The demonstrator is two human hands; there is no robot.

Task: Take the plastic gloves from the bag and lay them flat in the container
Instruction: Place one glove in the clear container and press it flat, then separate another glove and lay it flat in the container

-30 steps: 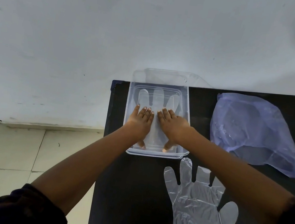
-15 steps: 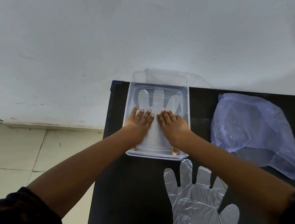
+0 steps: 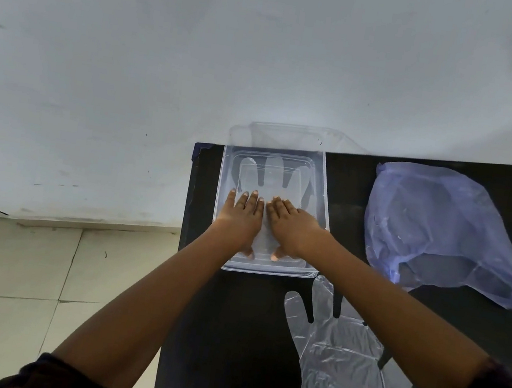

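Note:
A clear plastic container (image 3: 323,190) stands at the far left of the black table. Inside it lies a clear plastic glove (image 3: 272,176), fingers pointing away from me. My left hand (image 3: 241,218) and my right hand (image 3: 293,225) rest palm-down side by side on the glove's lower part, fingers spread flat, gripping nothing. A second clear glove (image 3: 343,360) lies flat on the table near me, partly under my right forearm. The pale blue plastic bag (image 3: 441,226) lies crumpled to the right of the container.
The container's clear lid (image 3: 295,137) leans behind it against the white wall (image 3: 268,47). The black table (image 3: 230,321) ends just left of the container; beyond that edge is tiled floor (image 3: 6,274).
Both hands have shifted slightly on the glove inside the container, staying flat. The glove on the table and the bag have not moved.

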